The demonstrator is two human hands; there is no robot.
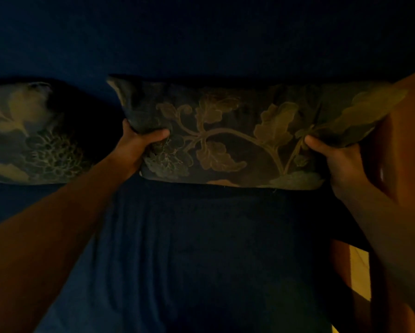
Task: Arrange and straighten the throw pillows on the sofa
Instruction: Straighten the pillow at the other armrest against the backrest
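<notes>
You are gripping the leaf-patterned pillow [228, 138] with your left hand [139, 143] and right hand [331, 157] closed on its ends; keep both level while seating it against the sofa back [201, 39].

The centre throw pillow [228, 135], a dark cover bearing a pale vine-and-leaf pattern, is standing on its long lower edge on the dark blue sofa [201, 248], leaning against the backrest toward 12 o'clock. Its two ends are being pinched inward, the fabric bunching at 9 o'clock and at 3 o'clock while its upper right corner is flaring toward 2 o'clock. A second throw pillow [31, 135] with the same leaf-and-cluster pattern is lying at 9 o'clock from the first, near it but apart, its left part running out of view.
</notes>
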